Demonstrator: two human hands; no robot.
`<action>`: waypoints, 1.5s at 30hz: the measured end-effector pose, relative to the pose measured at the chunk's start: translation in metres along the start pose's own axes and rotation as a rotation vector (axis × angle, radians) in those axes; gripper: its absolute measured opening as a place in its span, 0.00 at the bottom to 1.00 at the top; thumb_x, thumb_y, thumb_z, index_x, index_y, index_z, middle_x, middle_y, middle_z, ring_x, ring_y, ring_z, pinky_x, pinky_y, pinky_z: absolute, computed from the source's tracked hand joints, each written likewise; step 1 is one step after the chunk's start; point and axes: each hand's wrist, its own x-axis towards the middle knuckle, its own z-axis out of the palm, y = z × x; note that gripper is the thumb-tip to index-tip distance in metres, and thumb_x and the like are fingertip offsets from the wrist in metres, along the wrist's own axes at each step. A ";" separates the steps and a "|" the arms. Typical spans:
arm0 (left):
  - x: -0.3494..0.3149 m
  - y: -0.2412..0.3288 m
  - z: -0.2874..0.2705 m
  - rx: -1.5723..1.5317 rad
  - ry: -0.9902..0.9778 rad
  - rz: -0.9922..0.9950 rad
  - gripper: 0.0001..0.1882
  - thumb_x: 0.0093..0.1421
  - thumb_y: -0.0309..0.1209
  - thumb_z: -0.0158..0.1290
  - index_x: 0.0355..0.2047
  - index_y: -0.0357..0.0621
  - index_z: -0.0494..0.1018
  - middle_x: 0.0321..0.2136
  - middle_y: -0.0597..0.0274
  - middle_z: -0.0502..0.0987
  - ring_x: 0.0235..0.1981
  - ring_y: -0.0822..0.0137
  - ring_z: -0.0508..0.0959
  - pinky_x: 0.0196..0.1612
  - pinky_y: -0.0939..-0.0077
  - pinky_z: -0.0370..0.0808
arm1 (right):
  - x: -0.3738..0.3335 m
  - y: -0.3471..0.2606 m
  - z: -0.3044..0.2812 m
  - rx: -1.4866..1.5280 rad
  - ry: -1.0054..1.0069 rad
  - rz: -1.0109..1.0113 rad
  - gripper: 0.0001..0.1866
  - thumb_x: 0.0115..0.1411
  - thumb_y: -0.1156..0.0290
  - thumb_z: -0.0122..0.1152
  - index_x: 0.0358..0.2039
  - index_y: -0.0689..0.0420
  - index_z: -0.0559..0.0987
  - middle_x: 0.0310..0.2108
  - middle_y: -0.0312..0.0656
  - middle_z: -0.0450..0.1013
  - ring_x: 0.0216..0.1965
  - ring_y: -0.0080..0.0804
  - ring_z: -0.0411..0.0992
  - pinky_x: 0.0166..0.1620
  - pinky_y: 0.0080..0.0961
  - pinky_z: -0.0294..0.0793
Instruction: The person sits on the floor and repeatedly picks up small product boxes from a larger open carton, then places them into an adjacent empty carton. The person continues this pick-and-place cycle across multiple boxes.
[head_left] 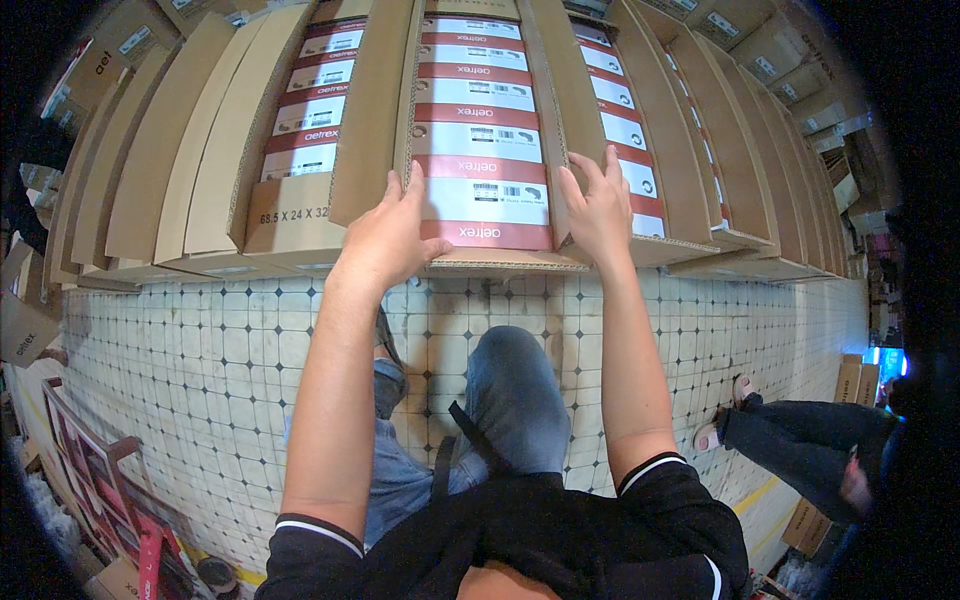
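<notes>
A long open carton [505, 265] stands in front of me, packed with a row of red and white shoe boxes [485, 200]. My left hand [385, 235] rests at its near left corner. The fingers reach forward along the left side wall, and the thumb lies apart from them over the front edge. At the opposite side, my right hand [602, 205] is spread by the right wall and its raised flap [565, 110]. Its thumb and fingers are apart, and nothing shows between them. Both hands are open; parts of the carton's sides are hidden behind them.
More cartons stand in a tight row left [205, 160] and right [735, 150], some with boxes inside. Behind me to the right is another person's leg [800, 445]. A red metal frame [110, 470] stands at the lower left on the tiled floor [230, 370].
</notes>
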 end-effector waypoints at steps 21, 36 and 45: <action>0.004 0.006 -0.008 0.030 -0.030 -0.020 0.50 0.55 0.45 0.64 0.70 0.43 0.51 0.65 0.34 0.60 0.59 0.43 0.72 0.58 0.56 0.73 | -0.002 -0.002 -0.004 0.040 -0.003 -0.001 0.26 0.61 0.52 0.59 0.58 0.49 0.76 0.68 0.59 0.55 0.65 0.57 0.60 0.63 0.47 0.63; 0.119 -0.030 -0.066 -0.185 0.481 0.098 0.37 0.57 0.44 0.63 0.63 0.41 0.65 0.62 0.32 0.62 0.63 0.36 0.63 0.64 0.50 0.61 | 0.107 -0.019 0.025 -0.150 -0.087 0.143 0.31 0.55 0.45 0.61 0.55 0.51 0.79 0.68 0.63 0.53 0.61 0.61 0.62 0.62 0.47 0.63; 0.322 -0.044 -0.108 -0.204 0.271 -0.274 0.42 0.51 0.61 0.59 0.57 0.43 0.72 0.65 0.30 0.54 0.62 0.36 0.64 0.60 0.48 0.67 | 0.125 -0.032 0.015 -0.233 -0.292 0.201 0.25 0.55 0.47 0.62 0.48 0.47 0.83 0.68 0.65 0.50 0.60 0.62 0.60 0.60 0.50 0.61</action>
